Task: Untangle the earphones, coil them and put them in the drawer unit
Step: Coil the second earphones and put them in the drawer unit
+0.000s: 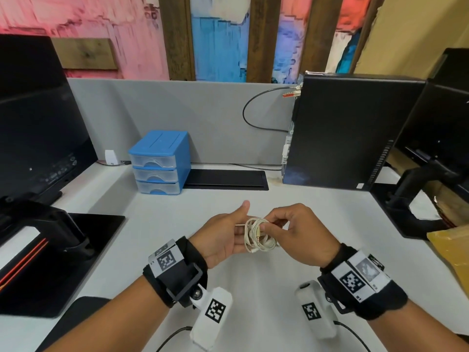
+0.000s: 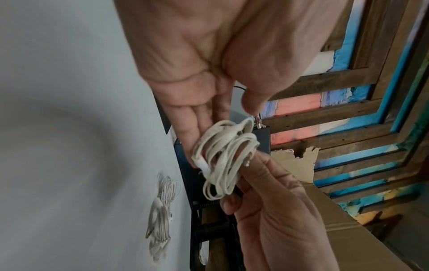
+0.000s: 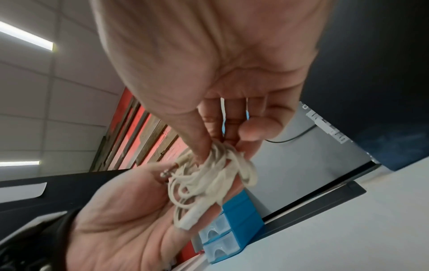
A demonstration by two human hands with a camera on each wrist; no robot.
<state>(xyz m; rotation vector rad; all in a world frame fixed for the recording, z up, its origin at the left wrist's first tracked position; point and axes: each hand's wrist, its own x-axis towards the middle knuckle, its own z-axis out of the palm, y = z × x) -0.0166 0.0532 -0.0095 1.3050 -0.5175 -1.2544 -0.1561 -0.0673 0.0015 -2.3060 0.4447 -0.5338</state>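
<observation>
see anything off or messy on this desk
Two things: the earphones are a loose, uneven coil on the left hand, pinched by the right hand, plug sticking out; the cardboard at the right has a torn edge.

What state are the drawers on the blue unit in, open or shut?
Shut. In the head view all three drawers sit flush in the drawer unit; none is pulled out.

**Cream cord among blue, black and grey**

The earphones (image 1: 256,235) are cream-white with a gold-toned plug. The drawer unit (image 1: 175,146), far left, has a blue frame and clear drawers. The desk (image 1: 253,288) is white and the partition (image 1: 203,118) is grey. The computer tower (image 1: 350,133) and monitor (image 1: 38,110) are black. The far wall (image 1: 218,47) shows pink, blue and red paint between brown slats. The wrist straps (image 1: 177,275) are black with black-and-white checkered tags.
</observation>
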